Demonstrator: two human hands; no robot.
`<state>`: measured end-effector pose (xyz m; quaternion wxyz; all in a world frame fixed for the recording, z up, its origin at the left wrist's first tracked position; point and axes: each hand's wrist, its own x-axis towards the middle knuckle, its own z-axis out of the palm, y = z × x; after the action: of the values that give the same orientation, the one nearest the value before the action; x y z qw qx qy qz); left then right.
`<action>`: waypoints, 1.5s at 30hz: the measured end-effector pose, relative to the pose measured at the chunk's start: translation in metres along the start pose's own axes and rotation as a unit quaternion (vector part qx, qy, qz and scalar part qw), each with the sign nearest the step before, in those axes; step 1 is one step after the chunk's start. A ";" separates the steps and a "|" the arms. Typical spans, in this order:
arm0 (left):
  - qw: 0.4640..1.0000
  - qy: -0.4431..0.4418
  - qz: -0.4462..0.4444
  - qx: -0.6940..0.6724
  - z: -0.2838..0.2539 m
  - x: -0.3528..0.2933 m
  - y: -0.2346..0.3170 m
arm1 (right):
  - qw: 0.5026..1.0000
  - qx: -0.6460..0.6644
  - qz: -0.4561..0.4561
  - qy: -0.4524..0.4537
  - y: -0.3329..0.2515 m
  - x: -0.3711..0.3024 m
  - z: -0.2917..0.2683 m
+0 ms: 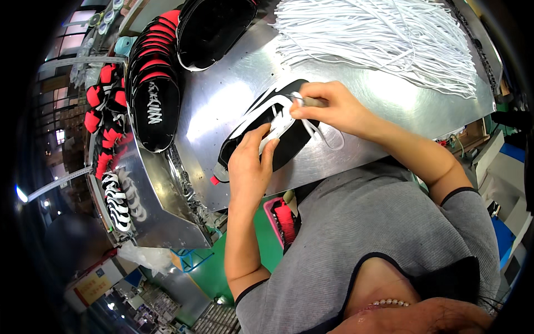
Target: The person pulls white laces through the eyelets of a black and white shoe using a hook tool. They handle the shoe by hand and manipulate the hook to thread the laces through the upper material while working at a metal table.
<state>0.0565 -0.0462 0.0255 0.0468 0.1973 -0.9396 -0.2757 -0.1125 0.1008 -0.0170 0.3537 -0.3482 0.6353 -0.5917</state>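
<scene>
A black shoe upper (293,147) with white eyelet strips lies slantwise on the metal table under my hands. My left hand (249,161) grips its near-left side, with thumb and fingers closed on the white strip by the throat opening. In my closed right hand (336,108) is a short tool with a brownish handle (315,102); its tip is hidden or blurred at the far eyelets. A white shoelace (334,146) runs from the eyelets and loops onto the table beside the upper. A small red tab (214,180) shows at the upper's lower-left end.
A big bundle of white laces (378,47) covers the back right of the metal table (211,106). Nested black-and-red uppers (157,114) stand at the left, near more dark uppers (214,33). Beyond them lie red-and-black pieces (105,122). A pink bin (272,214) sits below the table edge.
</scene>
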 end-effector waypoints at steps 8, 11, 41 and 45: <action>0.996 -0.059 -0.026 0.069 0.011 0.042 0.020 | 0.997 0.022 -0.045 0.059 0.018 0.038 0.023; 0.996 -0.054 -0.048 0.055 0.021 0.048 0.011 | 0.997 0.021 -0.040 0.063 0.027 0.038 0.021; 0.994 0.009 0.112 0.005 0.031 0.016 0.001 | 0.960 -0.254 0.002 -0.120 -0.001 -0.027 -0.021; 0.972 0.033 0.209 0.100 0.017 -0.008 -0.003 | 0.987 -0.135 0.072 0.053 -0.011 -0.028 -0.077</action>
<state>0.0615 -0.0362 0.0096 0.1146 0.0092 -0.9807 -0.1581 -0.1642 0.1634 -0.0016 0.3112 -0.3146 0.7505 -0.4909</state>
